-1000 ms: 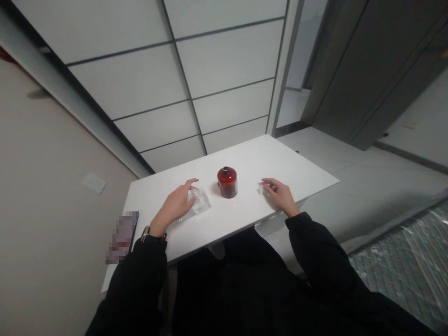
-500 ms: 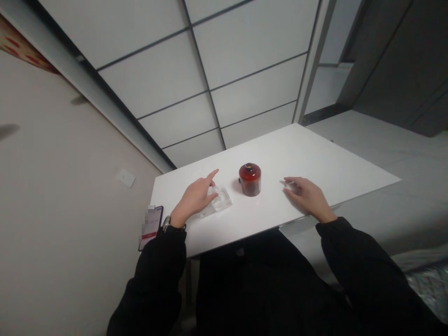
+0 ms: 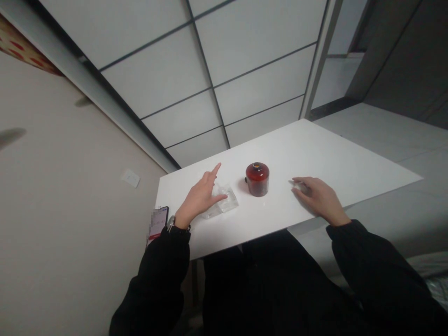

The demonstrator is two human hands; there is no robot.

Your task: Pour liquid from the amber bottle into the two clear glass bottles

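Head camera looks down at a white desk point(image 3: 315, 149) with two arms in black sleeves. Far on the left, a phone point(image 3: 158, 224) lies at the desk's edge, just beside the left wrist, which wears a watch point(image 3: 171, 223). Next comes the left hand point(image 3: 200, 198). It rests on a clear glass box point(image 3: 224, 201) that lies on the desk. Its fingers point(image 3: 214, 171) are spread open, with one finger pointing up and away, and the thumb lies over the top of the box; it touches the box but does not grip it. Near the box, in the middle of the desk, stands a small round red jar point(image 3: 257, 178), upright, with its lid on. No hand touches it. To the right of the jar is the right hand point(image 3: 320, 198), palm down on the desk. Its fingers are bent loosely over a small clear thing point(image 3: 300, 186). I cannot tell if they grip it or only cover it.
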